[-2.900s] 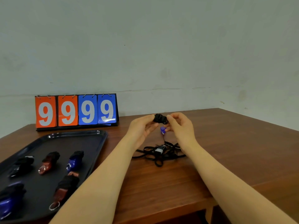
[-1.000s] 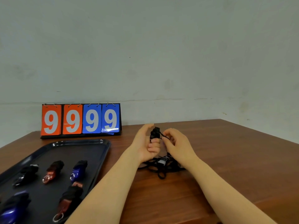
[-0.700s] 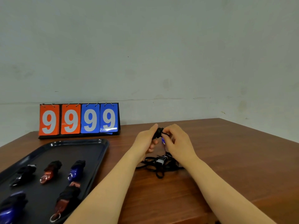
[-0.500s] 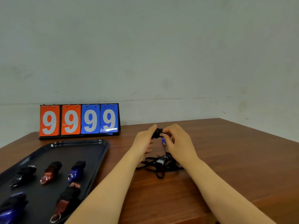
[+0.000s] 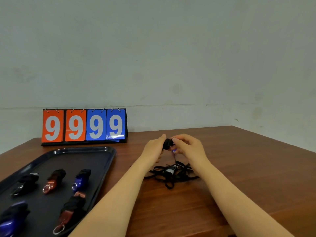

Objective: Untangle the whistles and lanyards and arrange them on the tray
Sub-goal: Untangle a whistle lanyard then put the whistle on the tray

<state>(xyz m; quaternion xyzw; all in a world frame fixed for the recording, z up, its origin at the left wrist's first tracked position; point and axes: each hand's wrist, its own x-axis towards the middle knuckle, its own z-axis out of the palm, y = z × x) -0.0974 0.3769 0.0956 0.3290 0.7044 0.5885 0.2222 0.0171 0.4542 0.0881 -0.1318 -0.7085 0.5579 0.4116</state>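
Both hands, left hand (image 5: 152, 150) and right hand (image 5: 189, 147), pinch a wound black lanyard bundle (image 5: 168, 144) with blue whistle (image 5: 174, 150), above the far tangle (image 5: 172, 173). Winding step appears nearly complete; next, placement on the left tray (image 5: 95, 152).

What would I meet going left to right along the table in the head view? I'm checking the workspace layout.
Tray with wrapped whistles → left hand → lanyard bundle gripped between both hands → right hand. The loose black lanyards lie below the hands, so I leave them unplaced.
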